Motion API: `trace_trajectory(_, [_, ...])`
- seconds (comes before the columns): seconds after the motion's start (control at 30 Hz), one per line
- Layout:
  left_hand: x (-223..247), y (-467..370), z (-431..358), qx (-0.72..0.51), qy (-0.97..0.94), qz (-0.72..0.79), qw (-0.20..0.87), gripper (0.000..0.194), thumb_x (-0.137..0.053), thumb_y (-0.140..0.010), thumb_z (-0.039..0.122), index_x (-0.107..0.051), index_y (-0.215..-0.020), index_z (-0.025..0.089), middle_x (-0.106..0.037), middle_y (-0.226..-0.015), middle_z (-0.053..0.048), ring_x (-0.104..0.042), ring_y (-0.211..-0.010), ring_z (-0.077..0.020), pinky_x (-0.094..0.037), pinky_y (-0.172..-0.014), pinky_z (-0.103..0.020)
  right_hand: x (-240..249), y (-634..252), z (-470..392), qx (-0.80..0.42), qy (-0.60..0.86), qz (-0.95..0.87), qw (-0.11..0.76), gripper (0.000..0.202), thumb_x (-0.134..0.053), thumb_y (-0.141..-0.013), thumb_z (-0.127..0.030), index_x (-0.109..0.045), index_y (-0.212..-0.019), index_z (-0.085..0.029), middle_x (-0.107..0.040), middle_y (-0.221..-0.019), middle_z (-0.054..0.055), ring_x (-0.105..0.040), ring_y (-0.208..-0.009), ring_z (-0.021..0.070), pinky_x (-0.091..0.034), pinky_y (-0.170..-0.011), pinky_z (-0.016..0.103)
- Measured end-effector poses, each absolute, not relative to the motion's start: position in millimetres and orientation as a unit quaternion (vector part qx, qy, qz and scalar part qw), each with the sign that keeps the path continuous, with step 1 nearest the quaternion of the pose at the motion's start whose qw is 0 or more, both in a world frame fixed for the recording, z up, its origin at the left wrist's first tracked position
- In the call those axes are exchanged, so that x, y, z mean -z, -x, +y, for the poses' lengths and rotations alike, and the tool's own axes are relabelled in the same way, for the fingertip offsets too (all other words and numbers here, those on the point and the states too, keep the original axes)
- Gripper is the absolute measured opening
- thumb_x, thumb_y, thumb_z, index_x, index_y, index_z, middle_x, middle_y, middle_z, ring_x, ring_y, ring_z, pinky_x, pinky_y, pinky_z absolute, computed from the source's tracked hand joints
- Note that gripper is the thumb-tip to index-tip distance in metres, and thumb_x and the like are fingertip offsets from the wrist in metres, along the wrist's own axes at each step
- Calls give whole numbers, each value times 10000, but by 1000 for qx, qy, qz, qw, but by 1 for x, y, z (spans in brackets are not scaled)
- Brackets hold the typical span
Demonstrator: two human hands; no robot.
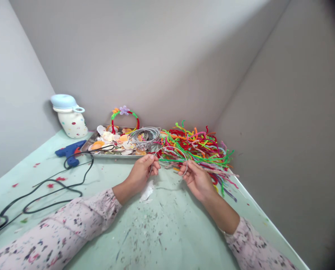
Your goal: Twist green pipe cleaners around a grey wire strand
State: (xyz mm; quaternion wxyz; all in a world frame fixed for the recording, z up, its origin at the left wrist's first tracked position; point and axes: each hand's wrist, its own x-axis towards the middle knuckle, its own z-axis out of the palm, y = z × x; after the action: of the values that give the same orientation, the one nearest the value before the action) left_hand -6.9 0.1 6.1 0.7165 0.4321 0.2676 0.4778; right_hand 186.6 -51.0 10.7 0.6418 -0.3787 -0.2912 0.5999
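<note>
A thin grey wire (171, 147) curves in an arch between my two hands above the table. My left hand (142, 171) pinches one side of it between thumb and fingers. On the other side, my right hand (198, 179) has its fingers closed around the opposite end. Just behind my left hand, a coil of grey wire (147, 132) lies over the right part of a metal tray (119, 156) filled with seashells (108, 137). A heap of colourful pipe cleaners (197, 144) spreads behind and beside my right hand.
A pipe-cleaner hoop with flowers (138, 123) stands on the tray against the wall. To the left are a blue glue gun (71, 152) with looping black cord (48, 187) and a white bottle (73, 123). Crumpled white paper (147, 191) and red scraps lie on the green tabletop (156, 240).
</note>
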Motion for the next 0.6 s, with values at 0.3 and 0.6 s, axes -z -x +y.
trace_trajectory(0.3, [-8, 7, 0, -481, -423, 261, 722, 174, -563, -851, 301, -556, -823, 130, -623, -661, -23, -531, -478, -75, -401, -478, -179, -11, -186, -51, -574, 379, -262, 677, 131, -699, -773, -240, -618, -760, -136, -691, -646, 48, -669, -564, 122, -517, -457, 142])
trace_trajectory(0.6, [-9, 7, 0, -488, -412, 266, 722, 171, -590, -829, 299, -566, -813, 130, -624, -649, -25, -531, -472, -80, -395, -467, -181, -7, -188, -48, -554, 386, -269, 687, 124, -703, -760, -229, -602, -786, -162, -687, -706, 36, -678, -657, 133, -517, -497, 166])
